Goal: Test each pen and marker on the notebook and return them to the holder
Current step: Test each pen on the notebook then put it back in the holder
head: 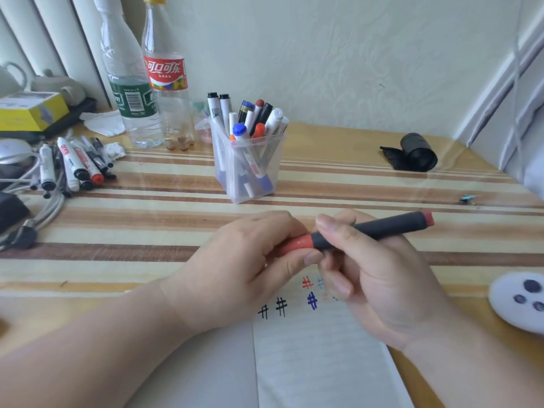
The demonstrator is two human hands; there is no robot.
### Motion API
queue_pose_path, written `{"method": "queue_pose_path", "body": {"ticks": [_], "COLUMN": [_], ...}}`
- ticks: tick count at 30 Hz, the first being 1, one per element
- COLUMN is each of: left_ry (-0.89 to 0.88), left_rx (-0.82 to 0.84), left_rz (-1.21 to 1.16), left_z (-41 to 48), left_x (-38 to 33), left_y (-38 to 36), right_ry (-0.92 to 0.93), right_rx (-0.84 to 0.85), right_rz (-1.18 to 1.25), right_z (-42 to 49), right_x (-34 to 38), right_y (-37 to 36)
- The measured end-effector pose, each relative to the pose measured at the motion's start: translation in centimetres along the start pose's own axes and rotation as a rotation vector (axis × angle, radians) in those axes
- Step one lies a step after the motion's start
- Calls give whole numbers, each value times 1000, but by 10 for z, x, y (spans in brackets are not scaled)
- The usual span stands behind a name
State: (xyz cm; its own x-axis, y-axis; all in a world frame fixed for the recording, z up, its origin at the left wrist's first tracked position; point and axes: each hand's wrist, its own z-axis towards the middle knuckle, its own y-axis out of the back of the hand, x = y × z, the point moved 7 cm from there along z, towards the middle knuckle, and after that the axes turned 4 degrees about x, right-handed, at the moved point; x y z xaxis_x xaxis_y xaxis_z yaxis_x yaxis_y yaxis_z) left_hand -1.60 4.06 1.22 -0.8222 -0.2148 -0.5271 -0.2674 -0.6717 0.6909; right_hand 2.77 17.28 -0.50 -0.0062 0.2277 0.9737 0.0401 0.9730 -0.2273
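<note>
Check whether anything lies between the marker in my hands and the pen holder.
Nothing visible does. The marker, gripped by the left hand at its red cap and the right hand at its barrel, faces a bare stretch of striped table up to the holder. Only the pens already crowding the holder narrow the opening.

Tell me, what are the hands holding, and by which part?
One marker, held by both: the left hand grips its red cap, and the right hand holds the dark barrel right next to the cap.
</note>
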Motion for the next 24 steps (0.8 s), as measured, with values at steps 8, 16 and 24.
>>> {"method": "queue_pose_path", "body": {"ticks": [8,16,24], "left_ry": [-27,257,207], "left_rx": [-15,-182,-98], "left_rz": [-9,-416,-456], "left_z": [1,-3,-3], "left_x": [-13,26,23], "left_y": [2,20,4], "right_ry": [10,169,135], "right_rx": [69,-184,-27], "right_rz": [131,245,-87], "right_z": [-3,4,17], "right_x": [2,37,20], "right_y": [-5,49,60]}}
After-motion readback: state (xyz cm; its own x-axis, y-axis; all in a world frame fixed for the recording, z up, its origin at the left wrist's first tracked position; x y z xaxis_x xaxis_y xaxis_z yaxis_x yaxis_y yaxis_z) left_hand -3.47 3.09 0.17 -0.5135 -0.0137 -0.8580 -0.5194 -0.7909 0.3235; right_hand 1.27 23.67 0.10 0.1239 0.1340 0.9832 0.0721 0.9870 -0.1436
